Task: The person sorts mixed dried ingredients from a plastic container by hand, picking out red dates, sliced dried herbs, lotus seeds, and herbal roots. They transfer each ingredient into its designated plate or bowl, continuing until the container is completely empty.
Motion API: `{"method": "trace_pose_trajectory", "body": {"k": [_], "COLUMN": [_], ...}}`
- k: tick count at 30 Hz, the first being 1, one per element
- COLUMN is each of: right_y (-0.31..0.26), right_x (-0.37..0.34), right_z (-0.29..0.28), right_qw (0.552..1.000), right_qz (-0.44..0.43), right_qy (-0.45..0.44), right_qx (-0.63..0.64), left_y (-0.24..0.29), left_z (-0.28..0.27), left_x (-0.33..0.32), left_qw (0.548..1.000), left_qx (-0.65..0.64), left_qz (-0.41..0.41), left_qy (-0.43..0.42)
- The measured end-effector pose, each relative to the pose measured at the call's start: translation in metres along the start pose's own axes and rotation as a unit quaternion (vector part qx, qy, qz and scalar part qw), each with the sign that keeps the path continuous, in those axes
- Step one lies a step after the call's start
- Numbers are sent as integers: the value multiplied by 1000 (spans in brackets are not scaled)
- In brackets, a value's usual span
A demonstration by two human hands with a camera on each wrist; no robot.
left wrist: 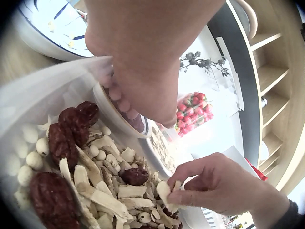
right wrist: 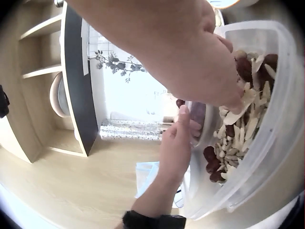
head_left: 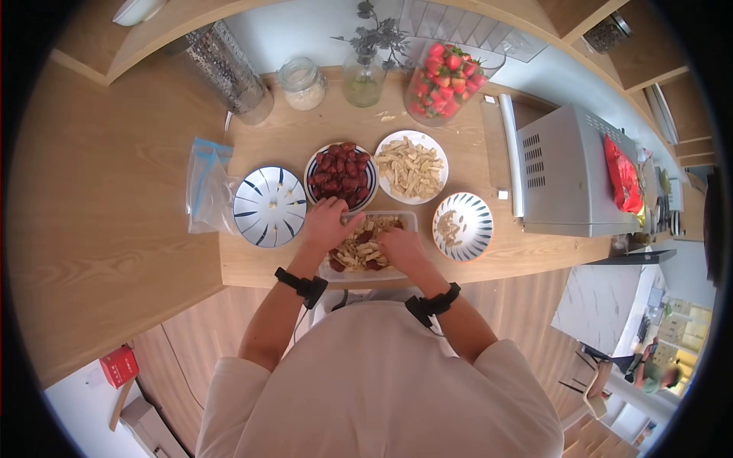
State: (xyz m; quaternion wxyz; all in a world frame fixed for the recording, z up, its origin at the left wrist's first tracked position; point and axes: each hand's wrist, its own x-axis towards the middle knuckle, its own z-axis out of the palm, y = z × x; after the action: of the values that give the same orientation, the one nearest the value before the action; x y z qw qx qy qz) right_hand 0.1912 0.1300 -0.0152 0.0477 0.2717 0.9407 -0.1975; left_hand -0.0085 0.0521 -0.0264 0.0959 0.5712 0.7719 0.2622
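A translucent plastic container (head_left: 413, 223) sits near the table's front edge. It holds wrinkled red dates (left wrist: 54, 198), pale dried root strips (left wrist: 102, 199) and round whitish seeds (left wrist: 34, 161). My left hand (head_left: 328, 224) grips its far left rim; some of its fingers show through the wall in the left wrist view, outside the container. Over the container's right part, my right hand (left wrist: 217, 183) pinches a pale dried root slice (left wrist: 163, 192) between thumb and fingertips. Just beyond stand a bowl of red dates (head_left: 340, 172) and a white plate (head_left: 386, 188) heaped with pale strips.
A striped bowl (head_left: 477, 219) with small pale pieces stands right of the container, another striped bowl (head_left: 259, 221) left, beside a zip bag (head_left: 206, 191). Behind are a glass jar (head_left: 302, 85), a vase (head_left: 363, 80) and strawberries (head_left: 447, 80). A grey appliance (head_left: 565, 175) stands right.
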Motion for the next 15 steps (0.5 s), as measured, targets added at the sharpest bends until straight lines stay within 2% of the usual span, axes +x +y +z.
{"method": "trace_pose_trajectory", "body": {"k": [1,5,10,11,13,15], "right_y": [-1,-5,9,12,20,36], "right_x": [-1,-1,6,9,17,27], "right_z": [-7,-42,-75,-79,-86,-85], "right_qw": [998,990,952,952,929,923], "right_qz": [-5,36,28,30,81,85], "right_qy": [34,48,204,206,277,309], "right_qx": [58,125,226,226,232,212], "left_y": [0,2,2,2,2,3], "left_z": [0,-2,-2,-2,-2,-2], "left_x": [0,1,1,1,1,1], "left_qw": [1000,1000,999,998,998,998], "left_qx": [-3,-5,0,-2,-6,-11], "left_qz": [-5,-11,-20,-34,-33,-32], "left_qy": [-4,-10,-29,-45,-44,-43]}}
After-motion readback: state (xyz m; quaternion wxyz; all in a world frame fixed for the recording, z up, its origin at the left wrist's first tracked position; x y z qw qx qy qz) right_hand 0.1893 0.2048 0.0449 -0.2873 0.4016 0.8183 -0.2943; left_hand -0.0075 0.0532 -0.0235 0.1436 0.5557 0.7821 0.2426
